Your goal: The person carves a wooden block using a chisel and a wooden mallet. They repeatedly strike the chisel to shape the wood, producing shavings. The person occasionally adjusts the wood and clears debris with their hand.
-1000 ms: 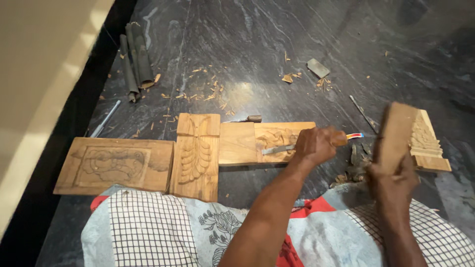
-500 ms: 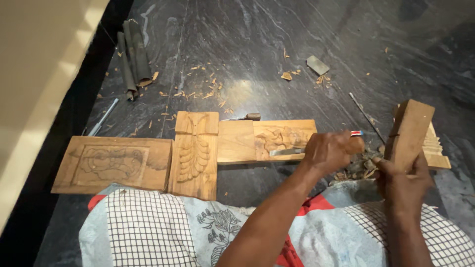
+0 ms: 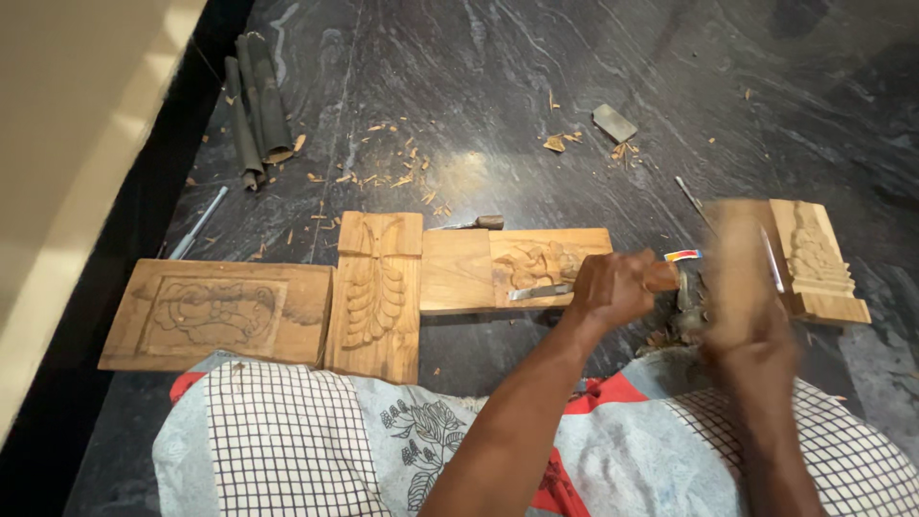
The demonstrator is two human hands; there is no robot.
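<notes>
Head view: my left hand grips a chisel, blade on the carved panel lying on the dark floor. My right hand, blurred, clamps a wooden block by the handle's red-blue-white label. Hands just apart.

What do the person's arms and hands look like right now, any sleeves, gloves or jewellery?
Both forearms are bare, with no sleeves in view. The left hand wears no glove, ring or wristband. The right hand is motion-blurred; no glove shows, finer detail cannot be told.
</notes>
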